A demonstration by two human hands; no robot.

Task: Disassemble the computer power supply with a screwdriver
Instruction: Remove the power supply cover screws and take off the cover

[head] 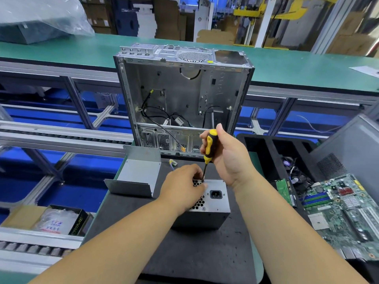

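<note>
The grey metal power supply (217,203) stands on the dark foam mat (201,255), its face with the honeycomb vent and black power socket turned up. My left hand (182,189) lies on top of it, covering much of the vent and steadying the screwdriver shaft. My right hand (225,154) grips the yellow-and-black screwdriver (210,146) by its handle, nearly upright, with the tip at the top edge of the vent. A bent grey cover panel (137,173) rests to the left of the power supply.
An emptied computer case (182,99) with loose black cables stands upright just behind the mat. To the right are a black tray (266,152), a green motherboard (344,212) and a grey case panel (348,152). A cardboard box (49,219) sits lower left by the conveyor rails.
</note>
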